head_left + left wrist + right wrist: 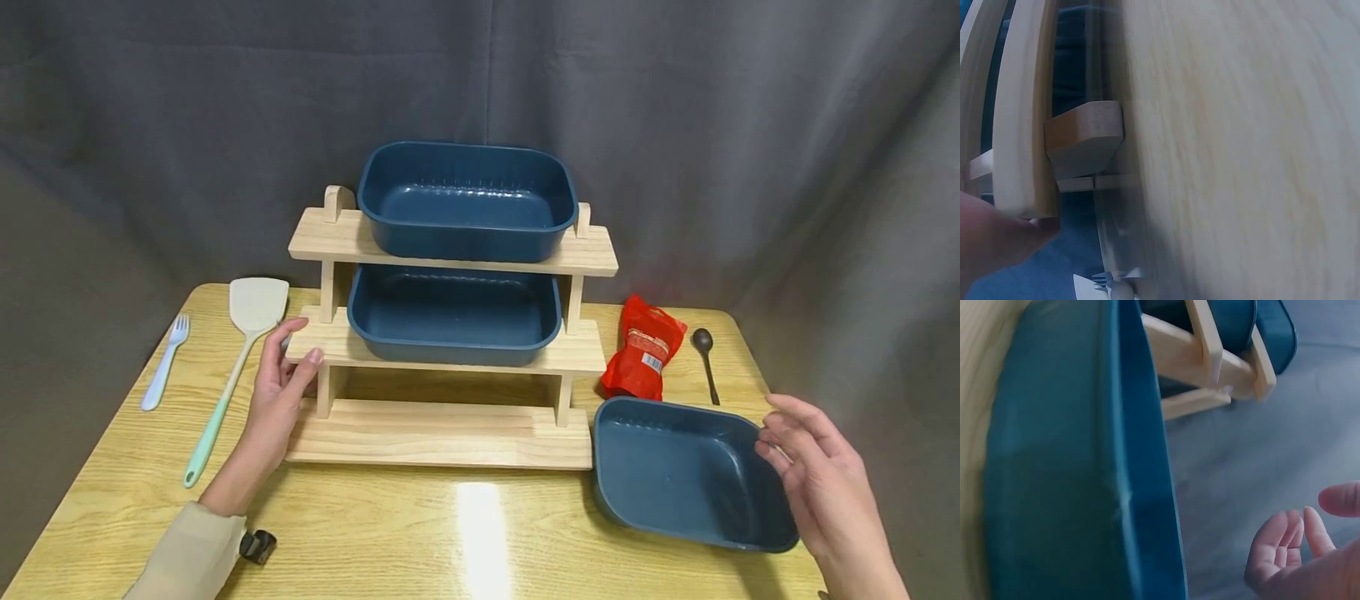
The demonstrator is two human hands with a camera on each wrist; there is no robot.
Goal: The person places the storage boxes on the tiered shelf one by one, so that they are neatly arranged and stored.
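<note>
A three-tier wooden shelf stand stands mid-table, with one blue bin on its top tier and another blue bin on the middle tier. My left hand grips the left end of the middle board, thumb in front and fingers behind; the left wrist view shows part of this hand at the board end. A third blue bin sits on the table, right of the stand. Beside its right rim is my right hand, fingers loosely bent; the right wrist view shows this hand holding nothing, apart from the bin.
On the left of the table lie a light blue fork and a spatula with a green handle. A red packet and a dark spoon lie behind the third bin. A grey curtain hangs behind.
</note>
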